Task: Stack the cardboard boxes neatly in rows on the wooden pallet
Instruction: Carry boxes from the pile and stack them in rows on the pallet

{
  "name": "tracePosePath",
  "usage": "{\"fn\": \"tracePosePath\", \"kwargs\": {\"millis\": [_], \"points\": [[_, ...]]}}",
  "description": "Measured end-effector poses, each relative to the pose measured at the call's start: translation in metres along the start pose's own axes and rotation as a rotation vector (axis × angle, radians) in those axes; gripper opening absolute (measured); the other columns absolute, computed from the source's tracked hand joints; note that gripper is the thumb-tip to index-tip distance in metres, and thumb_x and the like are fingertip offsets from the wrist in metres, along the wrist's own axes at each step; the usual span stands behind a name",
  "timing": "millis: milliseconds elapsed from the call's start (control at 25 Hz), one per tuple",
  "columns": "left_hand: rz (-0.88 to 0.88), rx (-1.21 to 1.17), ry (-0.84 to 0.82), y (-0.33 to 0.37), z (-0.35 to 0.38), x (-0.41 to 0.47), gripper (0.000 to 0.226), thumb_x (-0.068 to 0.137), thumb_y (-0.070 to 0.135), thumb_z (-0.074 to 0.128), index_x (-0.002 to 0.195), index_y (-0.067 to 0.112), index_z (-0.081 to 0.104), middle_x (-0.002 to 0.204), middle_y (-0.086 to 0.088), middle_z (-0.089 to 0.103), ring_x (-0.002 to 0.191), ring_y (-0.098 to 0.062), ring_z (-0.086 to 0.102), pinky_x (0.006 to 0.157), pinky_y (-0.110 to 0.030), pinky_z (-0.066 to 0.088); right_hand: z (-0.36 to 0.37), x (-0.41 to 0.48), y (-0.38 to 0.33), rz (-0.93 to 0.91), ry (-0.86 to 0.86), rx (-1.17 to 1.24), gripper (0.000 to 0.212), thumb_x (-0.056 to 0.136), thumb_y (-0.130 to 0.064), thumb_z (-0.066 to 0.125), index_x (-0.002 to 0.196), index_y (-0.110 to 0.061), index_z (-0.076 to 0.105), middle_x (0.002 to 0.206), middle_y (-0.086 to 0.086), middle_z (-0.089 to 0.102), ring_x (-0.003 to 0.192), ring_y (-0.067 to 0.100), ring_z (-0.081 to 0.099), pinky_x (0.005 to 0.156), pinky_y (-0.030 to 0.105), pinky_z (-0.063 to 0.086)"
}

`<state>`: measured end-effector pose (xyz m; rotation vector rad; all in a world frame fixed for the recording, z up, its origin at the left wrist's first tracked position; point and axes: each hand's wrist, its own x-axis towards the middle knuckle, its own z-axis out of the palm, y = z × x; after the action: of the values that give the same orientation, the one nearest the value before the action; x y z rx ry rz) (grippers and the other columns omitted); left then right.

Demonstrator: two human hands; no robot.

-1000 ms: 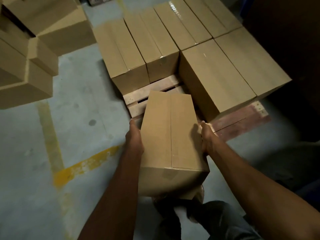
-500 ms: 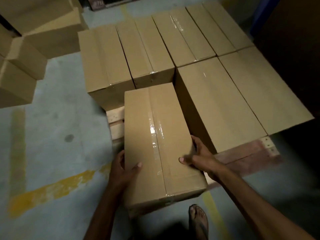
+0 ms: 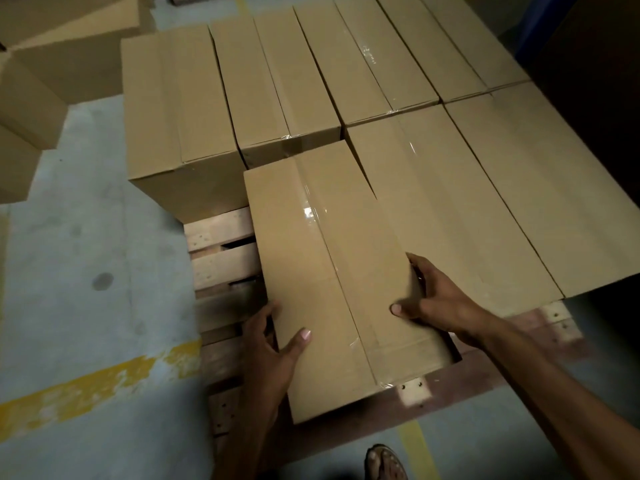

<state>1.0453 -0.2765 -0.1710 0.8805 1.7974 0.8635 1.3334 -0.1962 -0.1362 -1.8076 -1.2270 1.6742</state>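
Seating a cardboard box [image 3: 332, 271] into the near row of the wooden pallet [image 3: 221, 258]; the step in hand appears to be the final setting-down and squaring. The left hand [image 3: 270, 344] clamps the box's left wall, thumb on the top face and fingers curled down the side. The right hand [image 3: 436, 303] grips the opposite wall, thumb on top, fingers tucked into the narrow gap beside the neighbouring box [image 3: 446, 209]. The box lies lengthwise over the pallet's near half, its far end against the far row [image 3: 277, 98], its near end at the pallet's near edge. Whether it rests fully on the slats cannot be told.

The next move likely calls for drawing the right fingers out of the gap, then pressing the box flush to its neighbour. Bare slats at the pallet's near left corner suggest one place remains.

All boxes are taped shut, so their contents are hidden. Four boxes fill the pallet's far half. Loose boxes [image 3: 41, 64] stand off the pallet's far left.
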Motion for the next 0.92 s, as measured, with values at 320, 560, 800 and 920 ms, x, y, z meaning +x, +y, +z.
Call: {"fn": "tracePosePath", "kwargs": {"millis": [320, 560, 800, 920], "points": [[0.109, 0.001, 0.02, 0.02, 0.0, 0.004, 0.077, 0.077, 0.017, 0.088, 0.144, 0.03, 0.052, 0.144, 0.009, 0.05, 0.122, -0.002, 0.055, 0.089, -0.01, 0.05, -0.015, 0.005, 0.001, -0.062, -0.001, 0.014, 0.089, 0.079, 0.007, 0.081, 0.15, -0.031, 0.043, 0.135, -0.014, 0.061, 0.109, -0.006, 0.064, 0.079, 0.014, 0.055], [0.036, 0.103, -0.062, 0.005, 0.01, 0.055, 0.091, 0.081, 0.011, 0.085, 0.156, 0.028, 0.037, 0.152, -0.001, 0.046, 0.135, -0.02, 0.049, 0.107, -0.048, 0.05, 0.018, 0.042, -0.012, -0.089, 0.177, -0.427, 0.111, 0.068, -0.03, 0.087, 0.161, -0.013, 0.027, 0.155, 0.005, 0.042, 0.14, 0.025, 0.043, 0.117, 0.038, 0.037], [0.041, 0.182, -0.16, -0.011, 0.015, 0.059, 0.096, 0.086, 0.001, 0.077, 0.161, 0.029, 0.024, 0.163, 0.0, 0.031, 0.143, -0.02, 0.04, 0.115, -0.049, 0.043, 0.053, 0.042, 0.007, -0.251, 0.116, -0.802, 0.096, 0.084, -0.036, 0.076, 0.162, -0.018, 0.022, 0.169, -0.001, 0.018, 0.149, 0.025, 0.019, 0.121, 0.033, 0.024], [0.024, 0.227, -0.208, -0.012, 0.017, 0.059, 0.097, 0.092, 0.006, 0.071, 0.163, 0.034, 0.012, 0.168, 0.002, 0.023, 0.149, -0.019, 0.032, 0.12, -0.049, 0.035, 0.054, 0.04, 0.015, -0.33, 0.089, -0.973, 0.088, 0.093, -0.045, 0.065, 0.163, -0.021, 0.018, 0.172, 0.0, 0.003, 0.155, 0.024, 0.005, 0.126, 0.04, 0.021]]}}
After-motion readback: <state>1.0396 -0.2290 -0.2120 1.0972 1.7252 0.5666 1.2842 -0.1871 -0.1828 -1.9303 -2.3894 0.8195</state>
